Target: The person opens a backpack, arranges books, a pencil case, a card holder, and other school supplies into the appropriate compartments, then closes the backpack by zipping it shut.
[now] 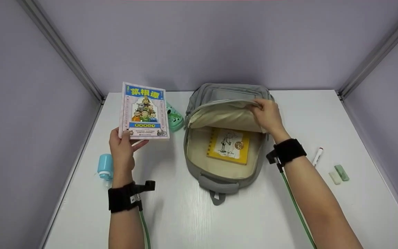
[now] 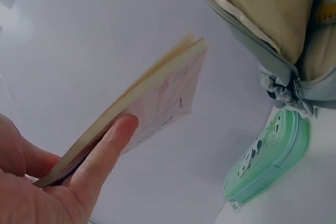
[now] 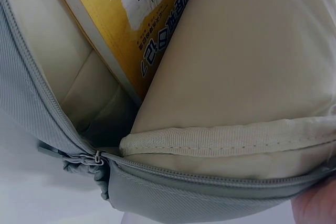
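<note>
My left hand [image 1: 122, 150] grips a thin book [image 1: 144, 110] by its lower left corner, thumb on the front cover, fingers behind. The cover shows cartoon figures and blue and yellow lettering; in the left wrist view the book [image 2: 152, 87] appears nearly edge-on. A grey backpack [image 1: 193, 166] lies unzipped on the table, its cream lining showing. With fingers and thumb, my right hand [image 1: 268, 114] pinches the edge of the raised front flap [image 1: 225, 116]. Inside the backpack lies a yellow book [image 1: 228, 145], partly hidden under the flap; the right wrist view shows its corner [image 3: 121, 40].
A green pencil case [image 1: 175, 119] lies left of the backpack, partly behind the held book. A blue bottle [image 1: 105, 166] is beside my left wrist. Right of the backpack are a white marker [image 1: 318, 156] and two small blocks, one green [image 1: 341, 172], one pale [image 1: 334, 178]. Partition walls enclose the table.
</note>
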The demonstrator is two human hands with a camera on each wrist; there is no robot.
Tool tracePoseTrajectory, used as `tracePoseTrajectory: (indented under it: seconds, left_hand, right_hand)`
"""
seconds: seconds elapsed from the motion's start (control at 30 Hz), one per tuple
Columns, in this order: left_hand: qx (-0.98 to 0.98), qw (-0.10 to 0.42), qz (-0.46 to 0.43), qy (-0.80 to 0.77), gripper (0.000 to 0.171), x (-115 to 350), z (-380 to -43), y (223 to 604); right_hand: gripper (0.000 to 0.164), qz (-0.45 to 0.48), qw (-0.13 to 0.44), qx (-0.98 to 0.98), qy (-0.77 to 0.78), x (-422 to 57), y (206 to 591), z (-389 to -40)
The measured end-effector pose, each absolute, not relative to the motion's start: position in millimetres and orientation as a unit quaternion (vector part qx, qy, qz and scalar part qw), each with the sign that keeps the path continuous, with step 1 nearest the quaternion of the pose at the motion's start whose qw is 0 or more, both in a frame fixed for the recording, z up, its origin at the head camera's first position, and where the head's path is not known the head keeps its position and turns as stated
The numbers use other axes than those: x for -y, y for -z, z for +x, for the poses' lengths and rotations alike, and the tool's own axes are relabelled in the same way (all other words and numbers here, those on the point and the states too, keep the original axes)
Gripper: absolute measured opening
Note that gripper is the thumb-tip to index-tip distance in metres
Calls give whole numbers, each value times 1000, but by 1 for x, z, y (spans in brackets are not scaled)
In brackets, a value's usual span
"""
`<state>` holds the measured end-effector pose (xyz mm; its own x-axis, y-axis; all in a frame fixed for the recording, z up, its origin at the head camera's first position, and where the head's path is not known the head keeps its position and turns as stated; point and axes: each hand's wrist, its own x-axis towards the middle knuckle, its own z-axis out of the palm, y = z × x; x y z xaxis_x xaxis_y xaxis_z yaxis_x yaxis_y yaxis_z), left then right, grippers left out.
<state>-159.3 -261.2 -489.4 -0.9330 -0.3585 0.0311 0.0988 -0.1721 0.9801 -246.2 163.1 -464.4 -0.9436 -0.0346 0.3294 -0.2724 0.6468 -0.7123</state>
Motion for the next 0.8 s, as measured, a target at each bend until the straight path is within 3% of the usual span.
tracePoseTrajectory:
  seconds: [0.3, 0.8]
  left_hand:
    - [574, 141, -34, 806, 32, 245, -155, 478]
    - [603, -10, -144, 785, 32, 210, -159, 488]
  right_hand:
    - [17, 81, 149, 896, -411, -165, 464, -248]
    - [18, 69, 160, 900, -400, -162, 462, -247]
